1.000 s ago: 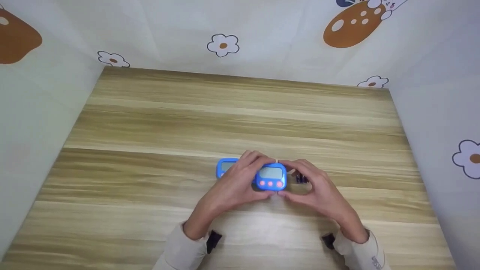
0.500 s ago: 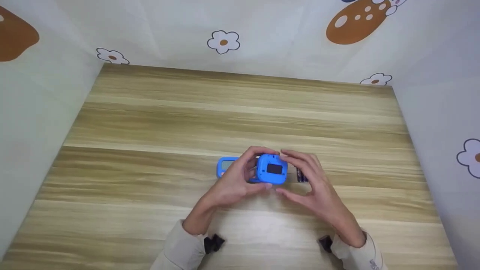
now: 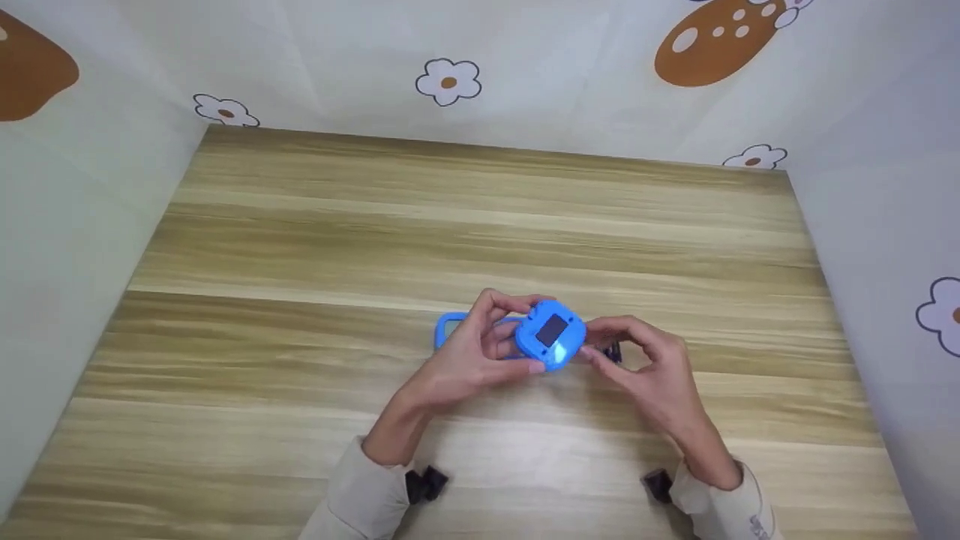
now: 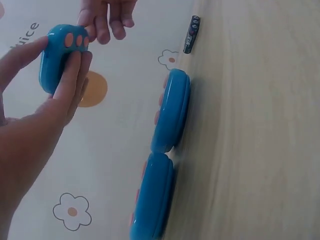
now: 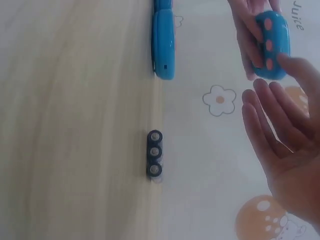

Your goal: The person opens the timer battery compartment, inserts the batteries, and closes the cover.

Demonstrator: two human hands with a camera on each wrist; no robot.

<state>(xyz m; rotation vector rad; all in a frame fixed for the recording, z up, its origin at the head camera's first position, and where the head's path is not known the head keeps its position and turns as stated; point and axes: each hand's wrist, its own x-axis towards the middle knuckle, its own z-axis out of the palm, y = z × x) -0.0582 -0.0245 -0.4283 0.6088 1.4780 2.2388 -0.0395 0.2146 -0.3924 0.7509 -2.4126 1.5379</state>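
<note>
My left hand (image 3: 469, 360) grips a blue digital timer (image 3: 553, 332) by its opposite edges, thumb at the near edge and fingers at the far one. The timer's back, with a dark rectangle at its centre, faces the head camera; its orange-pink buttons show in both wrist views. My right hand (image 3: 656, 367) has thumb and forefinger at the timer's right edge, its other fingers loosely extended. Two more blue timers, one (image 4: 171, 112) and another (image 4: 152, 197), lie on the table, largely hidden behind my left hand in the head view.
Three small dark batteries (image 5: 155, 152) stand side by side on the wooden table (image 3: 450, 225), partly behind my right hand in the head view. Pale printed cloth walls (image 3: 525, 82) border the table at the back and sides. Black wrist mounts (image 3: 431, 484) jut inward from the sleeves.
The held timer has flipped from screen side to back side and then turned at a tilt. My right hand has shifted right and its thumb and forefinger have drawn together.
</note>
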